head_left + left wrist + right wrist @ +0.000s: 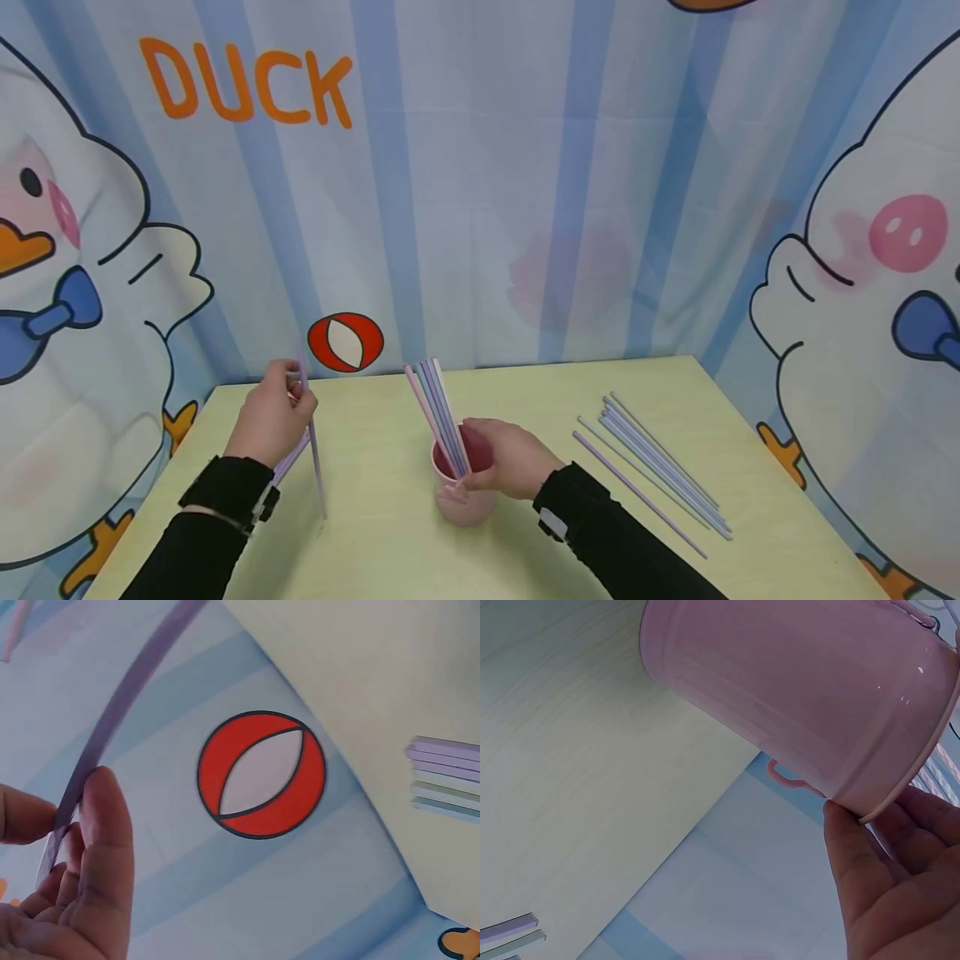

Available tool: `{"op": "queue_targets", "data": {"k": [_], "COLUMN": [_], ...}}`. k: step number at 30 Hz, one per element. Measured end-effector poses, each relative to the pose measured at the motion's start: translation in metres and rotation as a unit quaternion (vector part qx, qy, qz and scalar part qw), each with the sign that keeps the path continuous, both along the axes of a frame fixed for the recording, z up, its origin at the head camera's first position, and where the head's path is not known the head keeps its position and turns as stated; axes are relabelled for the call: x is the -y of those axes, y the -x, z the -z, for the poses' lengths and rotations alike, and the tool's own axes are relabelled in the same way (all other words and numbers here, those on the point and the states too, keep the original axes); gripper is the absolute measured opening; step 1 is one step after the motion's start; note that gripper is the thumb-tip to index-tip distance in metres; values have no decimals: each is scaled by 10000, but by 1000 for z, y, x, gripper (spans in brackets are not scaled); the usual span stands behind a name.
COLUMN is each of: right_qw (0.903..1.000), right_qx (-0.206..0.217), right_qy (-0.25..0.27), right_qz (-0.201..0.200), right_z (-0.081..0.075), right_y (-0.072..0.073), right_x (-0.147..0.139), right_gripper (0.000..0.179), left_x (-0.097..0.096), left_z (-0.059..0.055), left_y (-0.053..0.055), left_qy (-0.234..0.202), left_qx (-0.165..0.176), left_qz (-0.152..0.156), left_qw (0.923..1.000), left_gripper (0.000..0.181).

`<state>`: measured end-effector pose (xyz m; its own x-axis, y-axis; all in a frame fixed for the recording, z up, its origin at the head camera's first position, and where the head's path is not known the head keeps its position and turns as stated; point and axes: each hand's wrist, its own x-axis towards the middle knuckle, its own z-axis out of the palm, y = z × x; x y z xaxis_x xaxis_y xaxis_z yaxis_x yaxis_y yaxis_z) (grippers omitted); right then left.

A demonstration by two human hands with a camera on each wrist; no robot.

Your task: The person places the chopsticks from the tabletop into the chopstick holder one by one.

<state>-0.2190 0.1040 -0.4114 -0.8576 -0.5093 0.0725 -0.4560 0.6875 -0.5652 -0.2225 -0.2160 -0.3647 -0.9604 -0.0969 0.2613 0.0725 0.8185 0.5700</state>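
My left hand (276, 414) pinches a long, thin purple strip (315, 475) between thumb and fingers above the table's left side. In the left wrist view the strip (112, 724) looks slightly curved. Several purple and pale strips (450, 765) lie on the table below that hand, mostly hidden by it in the head view. My right hand (510, 457) grips the rim of a small pink bucket (465, 507) at the table's middle. Pink, blue and white strips (441, 408) stand in it, leaning left. In the right wrist view thumb and fingers pinch the bucket's rim (900, 791).
To the right, a loose bundle of pale blue and purple strips (660, 467) lies on the light yellow table (540, 392). Behind the table's back edge hangs a striped blue curtain (480, 208) printed with ducks and lettering.
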Motion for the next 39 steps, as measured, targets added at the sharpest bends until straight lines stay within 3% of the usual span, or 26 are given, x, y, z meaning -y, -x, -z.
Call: {"op": "queue_targets", "data": {"k": [7,14,21,32,39], "right_qw": [10000,10000,9999,10000,10000], "right_qx": [1,54,92,28,8], "right_qy": [3,24,-4,77,-19], "right_qz": [-14,36,110,13,81], "right_z": [1,1,1,0,-1], "right_y": [-1,0,0,-1,-1], "right_x": [0,1,1,0,0], "right_gripper": [71,71,75,69,76], "left_x": [-17,-37,-54,-83,-95], "left_z": [-17,-30,-38,-37,-25], "left_y": [0,2,6,10,13], "left_qy": [-538,-1194,-1667,-2198,-2088], "left_qx": [-539,-963,-1128,-1282,-1108], "left_qz": [-19,124,260,568,632], "left_qw": [9971,9881,9792,9654,9696], "left_gripper": [46,46,45,39,38]}}
